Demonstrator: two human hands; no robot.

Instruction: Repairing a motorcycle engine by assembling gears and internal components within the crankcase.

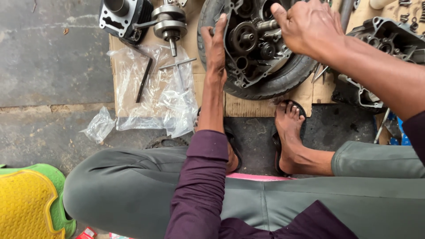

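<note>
On the tyre (pixel 283 82), I steadied the crankcase half (pixel 252 44): left hand (pixel 215 46) clasping its rim, right hand (pixel 305 26) gripping the gear shaft (pixel 265 25). It seemed heavy, rigid, oily; the rim offered best purchase.

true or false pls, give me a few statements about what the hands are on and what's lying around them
1. The left hand rests on the edge of the engine case that sits in the tyre. True.
2. The right hand holds a hammer. False: its fingers are at a shaft inside the engine case, and no hammer is seen.
3. A crankshaft lies on the cardboard left of the tyre. True.
4. The clear plastic bag lies on top of the tyre. False: it lies on the cardboard left of the tyre, with a black hex key on it.
5. Both feet are in closed shoes. False: the foot in view is in an open sandal.
</note>
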